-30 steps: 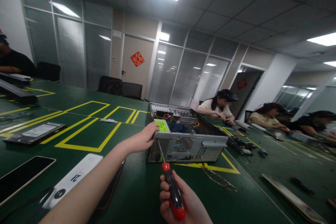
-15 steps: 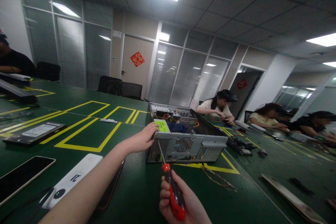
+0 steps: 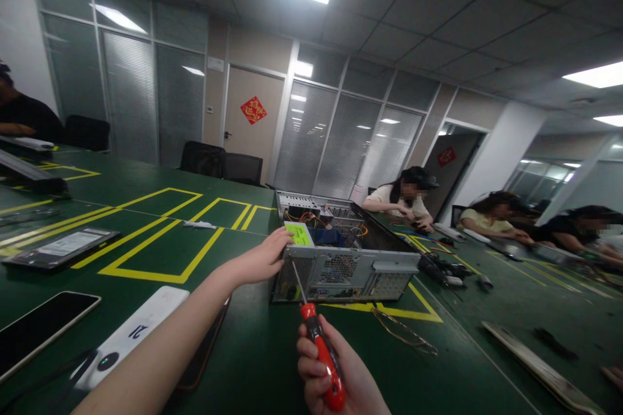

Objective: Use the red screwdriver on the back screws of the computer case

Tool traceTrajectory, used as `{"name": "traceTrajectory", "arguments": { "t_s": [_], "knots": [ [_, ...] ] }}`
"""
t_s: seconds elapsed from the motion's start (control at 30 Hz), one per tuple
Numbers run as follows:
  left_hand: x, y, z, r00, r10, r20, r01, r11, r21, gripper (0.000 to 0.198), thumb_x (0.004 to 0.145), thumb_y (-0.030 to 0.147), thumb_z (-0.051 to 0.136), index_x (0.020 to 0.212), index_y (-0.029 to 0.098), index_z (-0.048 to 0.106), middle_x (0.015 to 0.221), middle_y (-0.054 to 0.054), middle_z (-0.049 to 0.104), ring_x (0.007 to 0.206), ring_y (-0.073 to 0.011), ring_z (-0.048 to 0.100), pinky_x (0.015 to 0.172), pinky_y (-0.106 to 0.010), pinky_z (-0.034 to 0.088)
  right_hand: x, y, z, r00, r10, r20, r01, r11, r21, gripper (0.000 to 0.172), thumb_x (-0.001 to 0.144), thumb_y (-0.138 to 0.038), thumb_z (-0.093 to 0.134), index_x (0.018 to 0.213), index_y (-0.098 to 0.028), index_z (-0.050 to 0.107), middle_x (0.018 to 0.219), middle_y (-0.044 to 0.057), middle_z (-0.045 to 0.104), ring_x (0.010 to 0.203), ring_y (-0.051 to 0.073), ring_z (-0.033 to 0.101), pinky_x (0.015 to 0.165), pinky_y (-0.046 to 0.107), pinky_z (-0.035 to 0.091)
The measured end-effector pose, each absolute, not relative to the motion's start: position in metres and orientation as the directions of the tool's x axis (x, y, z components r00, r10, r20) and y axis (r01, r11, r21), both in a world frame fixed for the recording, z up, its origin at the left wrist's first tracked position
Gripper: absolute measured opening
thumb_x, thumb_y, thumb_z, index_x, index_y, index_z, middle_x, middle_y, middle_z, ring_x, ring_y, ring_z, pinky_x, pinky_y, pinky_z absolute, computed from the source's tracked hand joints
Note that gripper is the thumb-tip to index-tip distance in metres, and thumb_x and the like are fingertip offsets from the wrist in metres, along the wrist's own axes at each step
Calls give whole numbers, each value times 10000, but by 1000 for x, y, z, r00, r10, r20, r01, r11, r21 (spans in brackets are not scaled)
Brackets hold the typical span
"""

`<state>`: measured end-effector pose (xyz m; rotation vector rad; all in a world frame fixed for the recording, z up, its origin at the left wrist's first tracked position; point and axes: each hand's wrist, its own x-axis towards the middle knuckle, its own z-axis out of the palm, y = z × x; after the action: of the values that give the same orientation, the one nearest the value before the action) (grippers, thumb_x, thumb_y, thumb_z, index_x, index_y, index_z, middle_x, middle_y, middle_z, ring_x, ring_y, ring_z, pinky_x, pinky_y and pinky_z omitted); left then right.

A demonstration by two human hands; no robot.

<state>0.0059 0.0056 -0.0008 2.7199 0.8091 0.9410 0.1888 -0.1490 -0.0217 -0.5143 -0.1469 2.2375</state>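
An open desktop computer case [image 3: 367, 270] lies on the green table, its back panel facing me and its wires and boards showing. At its near left corner sits a power supply [image 3: 298, 234] with a yellow-green label. My left hand [image 3: 265, 258] is closed over that corner, fingers on top of the power supply and thumb at the back. In my right hand [image 3: 331, 366] is a red and black screwdriver [image 3: 327, 363], fingers wrapped round its handle. The shaft slants up to the mesh at the back panel's left; whether the tip sits in a screw is too small to tell.
Left of me lie a hard drive [image 3: 65, 245], a phone [image 3: 43, 331], a white device marked 21 [image 3: 139, 327] and a dark phone-like slab [image 3: 207, 343] partly under my arm. Glasses [image 3: 403, 331] lie before the case. Cables [image 3: 442, 270] and other people [image 3: 402, 198] are farther right.
The screwdriver's handle has turned in my right hand, showing more red now, and my fingers have shifted on it. My left hand and the case stay in place.
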Motion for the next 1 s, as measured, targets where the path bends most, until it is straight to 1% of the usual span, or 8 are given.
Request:
{"name": "traceTrajectory", "arguments": {
  "t_s": [0.07, 0.17, 0.23, 0.3, 0.63, 0.83, 0.9, 1.0],
  "knots": [
    [5, 7, -2, 660, 536, 526, 442, -843, 306, 416, 798, 80, 455, 1198, 171, 386, 1343, -130, 366, 1362, -242, 187, 1114, -498, 229, 185, -150, -21, -546, 773, -324, -720, -630, -290, 314, 847, -408, 490, 807, -101, 542, 550, -52, 427, 399, 13, 325, 356, 87, 247],
    [5, 7, -3, 660, 543, 520, 447, -840, 309, 409, 800, 82, 456, 1193, 174, 389, 1348, -129, 363, 1367, -245, 176, 1113, -501, 229, 179, -153, -18, -417, 833, -363, -791, -529, -308, 410, 899, -441, 345, 756, -113, 545, 513, -52, 405, 376, 21, 310, 340, 99, 223],
    [4, 6, -3, 657, 544, 522, 448, -838, 311, 414, 799, 80, 458, 1194, 178, 388, 1349, -127, 362, 1366, -245, 181, 1112, -502, 231, 176, -155, -17, -343, 854, -392, -823, -474, -313, 429, 907, -439, 318, 732, -117, 541, 508, -49, 404, 375, 22, 314, 341, 102, 219],
    [4, 4, -1, 656, 540, 528, 444, -841, 309, 418, 798, 77, 459, 1195, 183, 388, 1346, -124, 364, 1364, -242, 188, 1113, -499, 232, 174, -156, -16, -315, 856, -410, -833, -456, -312, 420, 903, -436, 331, 723, -119, 539, 514, -46, 410, 379, 22, 319, 346, 104, 227],
    [5, 2, 2, 657, 557, 508, 443, -831, 337, 429, 801, 79, 454, 1210, 181, 376, 1359, -130, 345, 1364, -254, 180, 1111, -511, 225, 176, -156, -12, -298, 861, -412, -834, -445, -325, 334, 873, -416, 415, 732, -135, 529, 520, -59, 388, 391, 21, 292, 354, 103, 211],
    [6, 2, 3, 655, 567, 499, 453, -824, 341, 437, 795, 78, 462, 1213, 175, 379, 1349, -133, 363, 1358, -251, 199, 1112, -505, 227, 179, -152, -17, -324, 863, -388, -828, -457, -325, 367, 892, -423, 370, 756, -124, 533, 540, -37, 436, 403, 30, 316, 366, 119, 226],
    [6, 3, 2, 650, 573, 499, 458, -820, 345, 425, 793, 80, 464, 1201, 168, 388, 1352, -137, 362, 1360, -253, 195, 1115, -504, 219, 183, -152, -16, -361, 857, -369, -801, -487, -348, 341, 878, -411, 414, 812, -105, 551, 567, -21, 478, 434, 40, 357, 392, 132, 265],
    [5, 5, -1, 649, 569, 505, 453, -823, 343, 416, 793, 83, 460, 1194, 167, 389, 1360, -137, 356, 1368, -251, 178, 1117, -507, 213, 196, -153, -10, -444, 832, -333, -721, -552, -418, 334, 807, -336, 546, 996, -61, 550, 684, 23, 567, 532, 68, 455, 478, 162, 355]
  ]
}}
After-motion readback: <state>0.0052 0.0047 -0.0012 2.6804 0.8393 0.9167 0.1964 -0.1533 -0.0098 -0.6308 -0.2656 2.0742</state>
